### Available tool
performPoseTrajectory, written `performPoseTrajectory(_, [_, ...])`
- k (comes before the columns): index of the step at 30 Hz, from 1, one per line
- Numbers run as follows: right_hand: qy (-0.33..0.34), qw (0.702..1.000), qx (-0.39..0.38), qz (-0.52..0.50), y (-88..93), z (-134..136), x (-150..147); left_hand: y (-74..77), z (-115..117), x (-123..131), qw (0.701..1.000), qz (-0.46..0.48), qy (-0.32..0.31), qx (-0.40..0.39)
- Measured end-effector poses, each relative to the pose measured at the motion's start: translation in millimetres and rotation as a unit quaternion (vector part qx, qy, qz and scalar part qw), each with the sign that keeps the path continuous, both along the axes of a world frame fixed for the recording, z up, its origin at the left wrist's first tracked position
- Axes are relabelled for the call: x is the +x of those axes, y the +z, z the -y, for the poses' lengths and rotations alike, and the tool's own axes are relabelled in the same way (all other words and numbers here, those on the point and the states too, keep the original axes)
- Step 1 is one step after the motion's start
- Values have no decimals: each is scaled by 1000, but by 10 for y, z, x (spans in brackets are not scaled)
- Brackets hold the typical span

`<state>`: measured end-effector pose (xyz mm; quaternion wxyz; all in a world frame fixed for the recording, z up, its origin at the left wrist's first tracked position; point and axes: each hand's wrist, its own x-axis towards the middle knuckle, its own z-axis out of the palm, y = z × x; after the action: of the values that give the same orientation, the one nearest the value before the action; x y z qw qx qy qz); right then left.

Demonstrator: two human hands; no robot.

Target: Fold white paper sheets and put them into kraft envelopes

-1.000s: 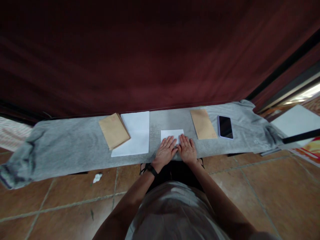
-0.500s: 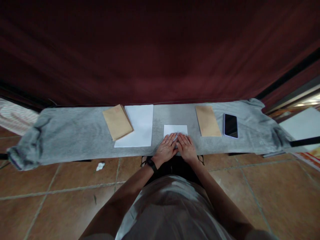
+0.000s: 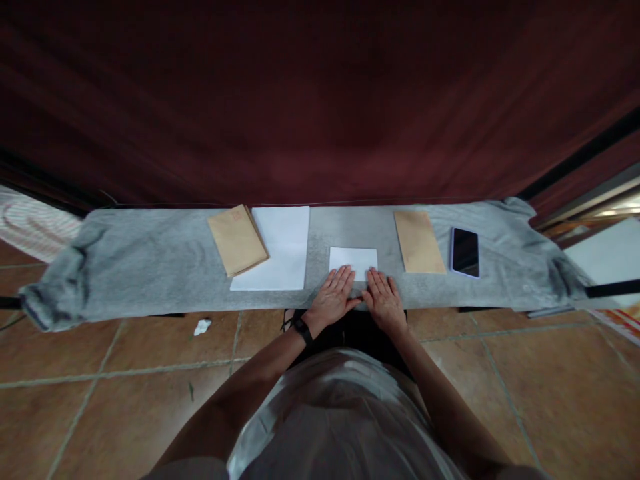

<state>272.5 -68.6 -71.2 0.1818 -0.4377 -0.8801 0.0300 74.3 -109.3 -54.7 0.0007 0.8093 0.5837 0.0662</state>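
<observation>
A small folded sheet of white paper (image 3: pixel 354 257) lies flat on the grey cloth in front of me. My left hand (image 3: pixel 332 293) rests on its near left corner, palm down with fingers stretched out. On the near right corner lies my right hand (image 3: pixel 384 299), also flat and open. The thumbs point toward each other near the paper's near edge, with a gap between the two hands. Fingers cover both near corners of the paper.
To the left, a stack of brown envelopes (image 3: pixel 239 241) overlaps larger white sheets (image 3: pixel 287 250). A single brown envelope (image 3: pixel 420 241) and a phone (image 3: pixel 465 252) lie to the right. Grey cloth (image 3: pixel 150 260) covers the narrow table, and a dark red curtain (image 3: pixel 320 120) hangs behind it.
My hands have slid apart along the paper's near edge, the right one moving rightward. More of the paper's middle shows between them.
</observation>
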Motion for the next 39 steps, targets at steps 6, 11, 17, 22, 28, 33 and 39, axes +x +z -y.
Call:
performPoseTrajectory(6, [-11, 1000, 2, 13, -19, 0, 90, 31, 73, -86, 1000, -13, -8, -7])
performPoseTrajectory(11, [-8, 1000, -11, 4, -19, -29, 120, 52, 82, -105, 1000, -22, -17, -9])
performPoseTrajectory(17, [-4, 999, -32, -28, 110, -212, -19, 51, 74, -77, 1000, -26, -8, -12])
performPoseTrajectory(22, [35, 998, -56, -9, 233, -375, -297, 59, 68, -62, 999, -33, -6, -13])
performPoseTrajectory(28, [38, 998, -54, 5, 125, -435, -445, 40, 68, -65, 1000, -25, -4, -18])
performPoseTrajectory(33, [7, 1000, -24, -6, 10, -457, -360, 35, 69, -78, 1000, -4, 3, -19])
performPoseTrajectory(39, [-30, 999, -11, -12, -27, -493, -238, 43, 79, -74, 1000, -1, 12, -20])
